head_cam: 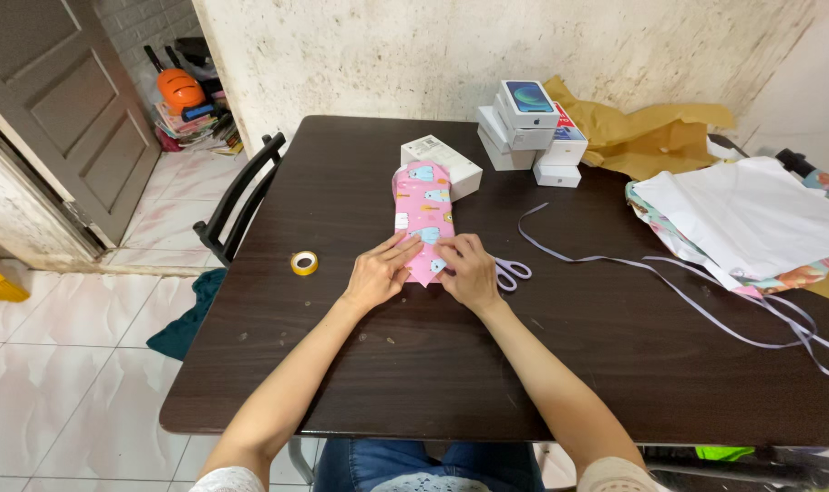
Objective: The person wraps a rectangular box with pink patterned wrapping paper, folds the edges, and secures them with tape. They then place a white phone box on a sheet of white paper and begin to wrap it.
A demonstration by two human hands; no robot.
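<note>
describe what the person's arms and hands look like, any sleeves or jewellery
Both forearms are bare from the upper arm down. Short, pale sleeve edges with a fine speckled pattern show near the bottom of the view. The left hand and right hand wear no gloves; no rings, watch or bracelets can be made out. Blue jeans show below the table edge.
</note>
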